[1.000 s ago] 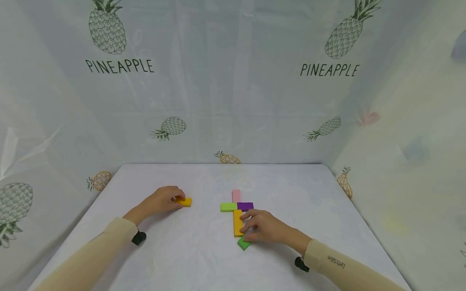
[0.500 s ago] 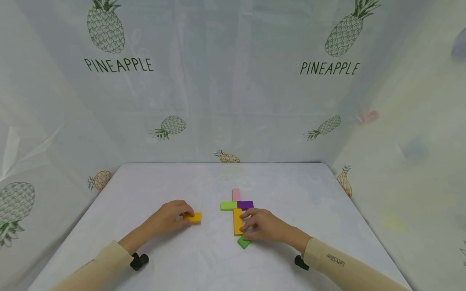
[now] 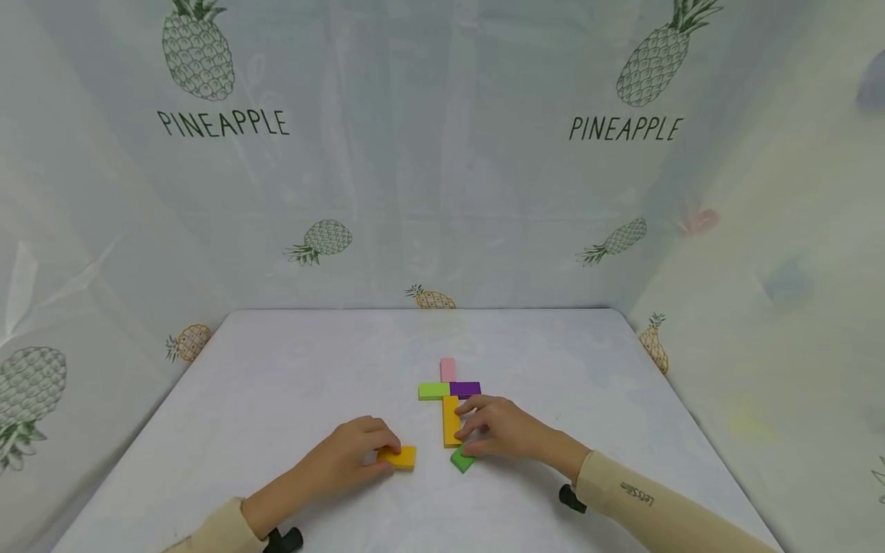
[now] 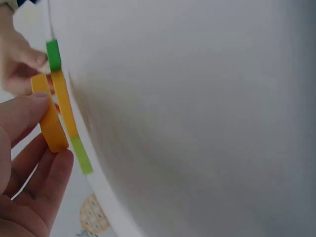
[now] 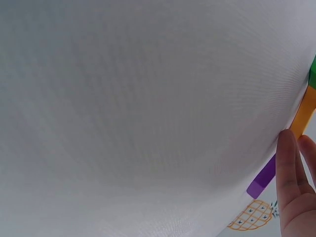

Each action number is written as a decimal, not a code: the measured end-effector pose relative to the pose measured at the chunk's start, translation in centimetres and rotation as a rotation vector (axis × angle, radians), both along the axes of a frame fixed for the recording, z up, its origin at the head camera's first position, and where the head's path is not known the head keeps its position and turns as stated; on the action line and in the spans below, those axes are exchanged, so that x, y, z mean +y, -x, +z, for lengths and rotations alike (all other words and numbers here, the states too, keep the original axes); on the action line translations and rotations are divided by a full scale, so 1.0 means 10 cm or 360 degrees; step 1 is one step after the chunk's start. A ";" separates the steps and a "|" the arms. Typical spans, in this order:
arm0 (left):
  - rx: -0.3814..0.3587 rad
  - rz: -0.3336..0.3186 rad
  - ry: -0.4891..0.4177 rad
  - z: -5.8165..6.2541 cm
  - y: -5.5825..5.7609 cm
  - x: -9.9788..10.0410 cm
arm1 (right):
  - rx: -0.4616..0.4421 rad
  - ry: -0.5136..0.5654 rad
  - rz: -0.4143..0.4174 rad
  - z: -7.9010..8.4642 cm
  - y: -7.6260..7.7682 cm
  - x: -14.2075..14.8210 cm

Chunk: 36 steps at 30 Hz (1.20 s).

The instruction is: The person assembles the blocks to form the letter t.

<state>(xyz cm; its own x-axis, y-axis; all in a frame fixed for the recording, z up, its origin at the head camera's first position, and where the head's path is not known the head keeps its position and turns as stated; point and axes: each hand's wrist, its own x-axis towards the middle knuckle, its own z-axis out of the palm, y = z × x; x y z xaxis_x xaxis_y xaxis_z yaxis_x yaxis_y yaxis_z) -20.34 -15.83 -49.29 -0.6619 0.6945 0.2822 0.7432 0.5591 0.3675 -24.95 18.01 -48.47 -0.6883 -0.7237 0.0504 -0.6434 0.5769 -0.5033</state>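
Between thumb and fingers, my left hand pinches a yellow block, left of the other blocks in the head view. The left wrist view shows this block edge-on, thumb on one face. My right hand rests beside a longer yellow block, its fingertips touching that block's right side. Its thumb touches a green block, set at an angle below the yellow one. Above them lie a light green block and a purple block end to end, with a pink block standing out behind.
A white-covered table carries the blocks. Behind it hangs a pale curtain printed with pineapples. Dark wrist cameras sit under both wrists, the right camera close to the tabletop.
My left hand has carried its yellow block right and toward me, nearer to the green block. The right hand and the other blocks stay in place.
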 end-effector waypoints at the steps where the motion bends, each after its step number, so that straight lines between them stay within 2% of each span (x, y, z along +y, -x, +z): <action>1: -0.0007 -0.0006 -0.0002 0.00 -0.04 0.04 | 0.0005 0.0000 0.0000 0.00 0.00 0.00; 8: -0.0088 0.0015 -0.0037 -0.04 -0.24 0.31 | 0.0014 0.0005 0.0017 -0.01 0.01 0.00; 13: -0.0112 0.0017 -0.0074 -0.04 -0.32 0.50 | -0.0017 0.0009 -0.0001 0.00 0.00 0.01; 23: -0.0022 -0.0036 -0.0039 -0.03 -0.41 0.76 | -0.0053 0.0012 -0.0012 0.03 -0.01 -0.01; 36: 0.0012 0.0019 0.0067 -0.01 -0.43 1.00 | 0.0010 0.0014 0.0028 0.03 -0.02 -0.01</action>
<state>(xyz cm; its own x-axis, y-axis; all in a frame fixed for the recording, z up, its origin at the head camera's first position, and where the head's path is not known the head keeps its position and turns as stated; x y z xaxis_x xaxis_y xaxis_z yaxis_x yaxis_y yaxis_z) -16.00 -5.86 -49.35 -0.6683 0.6977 0.2581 0.7390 0.5830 0.3377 -24.78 17.92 -48.18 -0.6749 -0.7354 0.0611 -0.6568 0.5609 -0.5040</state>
